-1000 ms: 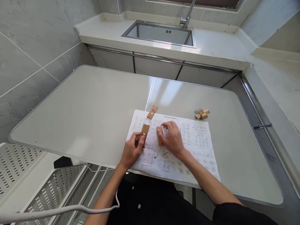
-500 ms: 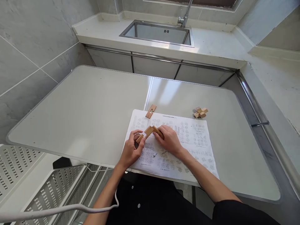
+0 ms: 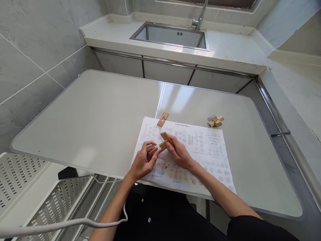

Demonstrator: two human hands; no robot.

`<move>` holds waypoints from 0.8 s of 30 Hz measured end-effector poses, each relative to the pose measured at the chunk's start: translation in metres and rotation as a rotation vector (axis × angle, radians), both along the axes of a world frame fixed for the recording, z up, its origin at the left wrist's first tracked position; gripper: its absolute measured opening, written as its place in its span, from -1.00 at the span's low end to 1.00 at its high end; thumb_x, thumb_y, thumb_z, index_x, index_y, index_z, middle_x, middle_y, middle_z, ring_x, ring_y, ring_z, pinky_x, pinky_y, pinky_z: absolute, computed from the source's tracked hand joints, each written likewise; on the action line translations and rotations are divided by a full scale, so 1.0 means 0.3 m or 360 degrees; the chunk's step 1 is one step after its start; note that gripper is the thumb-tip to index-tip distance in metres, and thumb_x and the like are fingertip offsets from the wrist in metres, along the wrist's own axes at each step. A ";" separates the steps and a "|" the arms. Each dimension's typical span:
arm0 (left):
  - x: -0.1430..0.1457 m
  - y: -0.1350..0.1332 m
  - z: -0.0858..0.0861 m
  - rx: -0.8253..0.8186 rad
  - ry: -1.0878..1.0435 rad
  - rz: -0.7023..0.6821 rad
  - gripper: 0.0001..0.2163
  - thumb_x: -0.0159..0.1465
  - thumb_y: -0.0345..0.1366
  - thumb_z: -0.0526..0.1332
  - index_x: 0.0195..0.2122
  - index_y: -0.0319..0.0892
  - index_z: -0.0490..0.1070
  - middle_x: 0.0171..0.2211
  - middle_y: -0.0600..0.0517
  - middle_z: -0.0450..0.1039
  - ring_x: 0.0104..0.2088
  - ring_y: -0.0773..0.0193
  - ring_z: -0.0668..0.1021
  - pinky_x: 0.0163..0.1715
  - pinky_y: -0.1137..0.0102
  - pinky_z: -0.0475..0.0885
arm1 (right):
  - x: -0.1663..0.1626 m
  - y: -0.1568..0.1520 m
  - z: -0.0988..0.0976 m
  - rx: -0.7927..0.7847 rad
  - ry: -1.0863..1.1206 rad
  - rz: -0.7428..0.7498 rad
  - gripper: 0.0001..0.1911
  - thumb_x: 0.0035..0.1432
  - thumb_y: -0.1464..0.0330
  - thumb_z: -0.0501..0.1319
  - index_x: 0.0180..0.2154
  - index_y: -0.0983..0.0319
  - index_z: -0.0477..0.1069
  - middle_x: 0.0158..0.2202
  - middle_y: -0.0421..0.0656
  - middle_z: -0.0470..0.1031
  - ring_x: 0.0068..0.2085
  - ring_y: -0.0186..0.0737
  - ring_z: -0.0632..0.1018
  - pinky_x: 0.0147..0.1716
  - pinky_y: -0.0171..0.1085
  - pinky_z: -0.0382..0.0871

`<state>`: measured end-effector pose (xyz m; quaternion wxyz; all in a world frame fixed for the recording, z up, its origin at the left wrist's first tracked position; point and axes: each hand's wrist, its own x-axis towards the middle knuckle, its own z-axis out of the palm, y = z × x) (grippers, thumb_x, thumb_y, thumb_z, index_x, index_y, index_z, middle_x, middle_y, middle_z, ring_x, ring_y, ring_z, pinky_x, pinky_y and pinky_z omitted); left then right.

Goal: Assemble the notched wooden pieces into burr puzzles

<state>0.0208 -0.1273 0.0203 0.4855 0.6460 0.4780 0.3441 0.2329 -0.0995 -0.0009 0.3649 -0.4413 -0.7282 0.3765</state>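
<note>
Over a printed sheet, my left hand pinches a wooden puzzle piece between thumb and fingertips. A gap, perhaps a notch, shows near its middle, and its lower end is partly behind my fingers. My right hand is closed on a second wooden puzzle piece, tilted and crossing the upper end of the first. The two pieces appear to touch; whether they interlock I cannot tell. Just beyond the hands, a flat slotted wooden piece lies at the sheet's top edge.
An assembled wooden burr puzzle sits at the sheet's upper right corner. The pale folding table has a seam across it. Behind stands a counter with a sink and tap. A white cable runs at lower left.
The piece in my right hand has turned and shifted up and left, now crossing the upper end of the left hand's piece. The left hand has barely moved.
</note>
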 end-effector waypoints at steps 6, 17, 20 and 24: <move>0.000 0.000 -0.004 0.0003 0.0000 0.0035 -0.74 0.50 -0.12 0.14 0.08 -0.10 0.18 -0.42 0.17 0.35 -0.46 0.34 0.43 -0.36 0.43 0.33 | -0.015 -0.009 -0.013 0.0204 -0.0166 0.0002 -0.41 0.52 0.26 0.04 0.48 0.06 -0.02 0.16 0.05 0.46 -0.23 -0.12 0.60 -0.22 -0.10 0.59; -0.003 0.004 -0.008 -0.0021 0.0026 0.0078 -0.74 0.49 -0.10 0.15 0.07 -0.10 0.19 -0.40 0.13 0.42 -0.46 0.33 0.44 -0.41 0.44 0.36 | -0.030 -0.009 -0.008 0.0312 -0.0312 -0.0016 -0.32 0.53 0.29 0.00 0.54 0.05 -0.18 0.08 0.07 0.46 -0.32 -0.11 0.52 -0.42 -0.14 0.56; -0.004 0.004 -0.006 -0.0043 0.0003 0.0070 -0.74 0.49 -0.11 0.16 0.07 -0.09 0.19 -0.38 0.12 0.44 -0.44 0.33 0.47 -0.39 0.44 0.39 | -0.033 -0.012 0.000 0.0244 -0.0258 0.0000 -0.35 0.54 0.29 0.00 0.53 0.04 -0.13 0.15 0.06 0.48 -0.20 -0.07 0.60 -0.30 -0.11 0.61; -0.002 0.006 0.000 -0.0066 -0.0019 0.0055 -0.74 0.49 -0.10 0.16 0.08 -0.08 0.19 -0.37 0.11 0.43 -0.41 0.31 0.50 -0.37 0.43 0.42 | -0.036 -0.019 0.010 0.0132 -0.0148 0.0096 -0.39 0.55 0.28 0.01 0.52 0.02 -0.07 0.32 0.01 0.42 0.11 -0.01 0.61 0.01 -0.06 0.60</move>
